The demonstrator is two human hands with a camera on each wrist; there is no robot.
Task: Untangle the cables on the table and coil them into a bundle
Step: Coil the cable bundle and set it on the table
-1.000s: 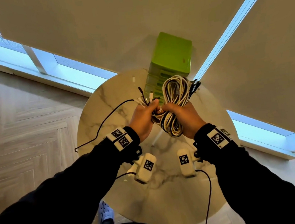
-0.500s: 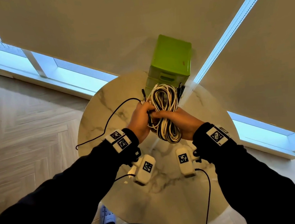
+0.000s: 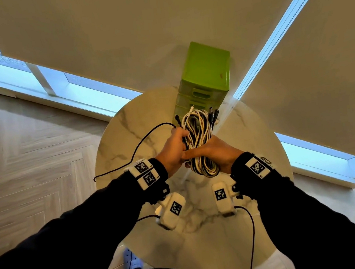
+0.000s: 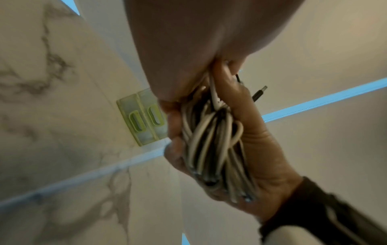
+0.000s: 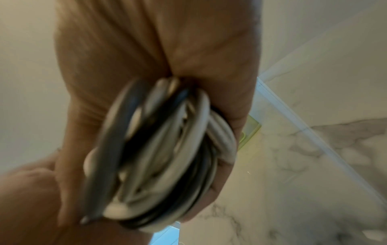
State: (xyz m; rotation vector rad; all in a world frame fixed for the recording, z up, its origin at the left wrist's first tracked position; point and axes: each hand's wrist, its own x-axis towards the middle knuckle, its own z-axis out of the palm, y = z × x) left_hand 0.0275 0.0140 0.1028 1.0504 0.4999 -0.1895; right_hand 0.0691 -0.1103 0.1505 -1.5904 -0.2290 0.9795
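A coil of white and black cables (image 3: pixel 198 140) is held above the round marble table (image 3: pixel 128 140). My right hand (image 3: pixel 213 153) grips the coil around its middle, fingers wrapped round the strands (image 5: pixel 159 149). My left hand (image 3: pixel 175 150) holds the coil's left side and a black cable (image 3: pixel 141 142) that trails off to the table's left edge. In the left wrist view the bundle (image 4: pixel 211 144) lies in the right palm, with a black plug (image 4: pixel 259 93) sticking out. Loose plug ends (image 3: pixel 213 116) poke from the coil's top.
A green drawer box (image 3: pixel 204 77) stands at the table's far edge, just beyond the coil. Beige blinds and window strips surround the table. Wood floor lies to the left. A thin black lead (image 3: pixel 251 232) hangs from my right wrist camera.
The coil has turned from tilted right to nearly upright and moved slightly left. Both hands shifted their hold around its middle.
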